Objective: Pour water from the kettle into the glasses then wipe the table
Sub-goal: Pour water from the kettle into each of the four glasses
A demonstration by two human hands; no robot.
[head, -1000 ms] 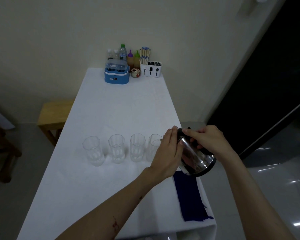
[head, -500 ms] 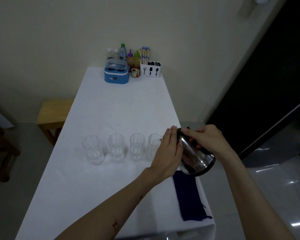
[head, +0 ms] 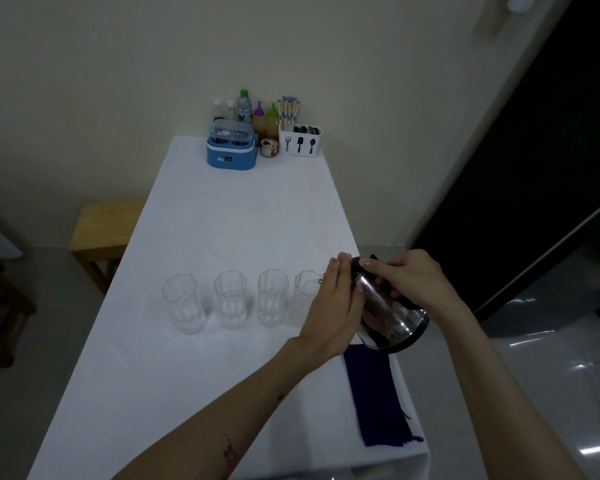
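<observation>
Tilting barely further than a moment ago, the kettle [head: 388, 317] stays gripped by the right hand [head: 413, 282] and steadied by the flat left hand [head: 333, 306], its spout over the nearest glass [head: 305, 296], suggesting pouring has just started.

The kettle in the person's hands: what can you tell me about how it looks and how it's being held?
The kettle is shiny, mirror-like metal with a black base rim and black top parts. It is tilted, spout end toward the rightmost glass, held above the table's right edge. The right hand grips it from above; the left hand lies flat against its side. No water stream is visible.
</observation>
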